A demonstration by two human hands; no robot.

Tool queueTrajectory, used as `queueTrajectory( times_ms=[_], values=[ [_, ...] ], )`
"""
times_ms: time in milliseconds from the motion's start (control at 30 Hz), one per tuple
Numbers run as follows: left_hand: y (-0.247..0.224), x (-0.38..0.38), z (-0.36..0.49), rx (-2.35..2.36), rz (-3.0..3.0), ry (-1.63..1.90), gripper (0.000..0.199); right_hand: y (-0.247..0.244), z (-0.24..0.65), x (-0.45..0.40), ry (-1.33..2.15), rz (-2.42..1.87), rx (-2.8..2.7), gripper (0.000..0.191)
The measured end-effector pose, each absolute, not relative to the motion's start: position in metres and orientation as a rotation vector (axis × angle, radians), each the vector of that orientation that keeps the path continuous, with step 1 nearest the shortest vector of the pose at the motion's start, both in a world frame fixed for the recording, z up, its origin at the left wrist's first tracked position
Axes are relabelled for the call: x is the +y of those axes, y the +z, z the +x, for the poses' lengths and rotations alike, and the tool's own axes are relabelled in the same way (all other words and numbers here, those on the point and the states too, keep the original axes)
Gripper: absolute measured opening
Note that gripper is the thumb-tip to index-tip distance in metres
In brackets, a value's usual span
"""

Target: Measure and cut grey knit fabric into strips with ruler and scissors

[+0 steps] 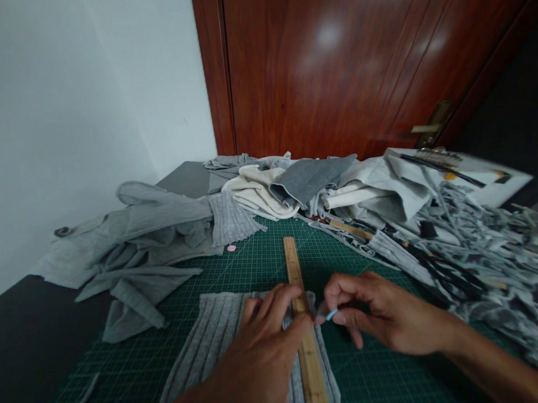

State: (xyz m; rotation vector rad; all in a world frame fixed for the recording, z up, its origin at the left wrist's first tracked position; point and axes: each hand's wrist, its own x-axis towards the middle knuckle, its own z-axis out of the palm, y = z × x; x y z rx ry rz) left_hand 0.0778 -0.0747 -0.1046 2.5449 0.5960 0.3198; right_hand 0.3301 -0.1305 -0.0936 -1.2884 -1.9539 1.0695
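A: From my remote post, how does the wooden ruler (311,364) lie?

B: Lengthwise, along the right side of the grey ribbed cloth (219,328), its far end leaning slightly left and reaching past the cloth onto the green mat (388,381).

A: And the two hands?

B: I see the left hand (267,339) on top, fingers spread, fingertips pressing the ruler; that grip clasps nothing. The right hand (381,311), just right of the ruler, is pinched around a small pale-blue piece (331,315).

A: Which relation governs here?

B: The blue piece sits just right of the ruler's long edge, near the cloth's right border, with the right hand nearer to that side. Whether it touches the cloth, I cannot tell.

A: Any lettering?

B: The ruler bears dark marks, too small for me to read; I find no legible brand or label.
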Motion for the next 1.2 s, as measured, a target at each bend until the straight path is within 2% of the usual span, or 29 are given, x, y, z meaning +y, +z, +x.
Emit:
queueTrajectory(
  times_ms=[167,300,500,700,800,933,1067,1200],
  values=[
    [-0.123,-0.065,0.084,0.485,2.560,0.404,0.076,-0.094,0.331,-0.131,1.081,-1.271,-1.945,0.014],
    [-0.134,-0.059,0.085,0.467,2.600,0.396,0.076,-0.089,0.323,-0.133,1.060,-1.177,-1.919,0.012],
    [-0.116,-0.071,0.081,0.547,2.623,0.353,0.078,-0.087,0.303,-0.149,0.877,-1.285,-1.991,0.003],
    [-0.097,-0.079,0.082,0.621,2.592,0.262,0.076,-0.103,0.287,-0.166,1.267,-1.396,-1.682,0.006],
    [-0.100,-0.077,0.084,0.622,2.563,0.251,0.083,-0.106,0.286,-0.171,1.303,-1.429,-1.624,0.005],
    [-0.103,-0.076,0.083,0.610,2.563,0.252,0.090,-0.107,0.289,-0.172,1.351,-1.423,-1.587,0.014],
    [-0.102,-0.078,0.082,0.617,2.562,0.275,0.092,-0.109,0.292,-0.169,1.350,-1.388,-1.605,0.009],
    [-0.105,-0.077,0.083,0.624,2.562,0.320,0.104,-0.111,0.295,-0.167,1.302,-1.306,-1.590,0.008]
  ],
)
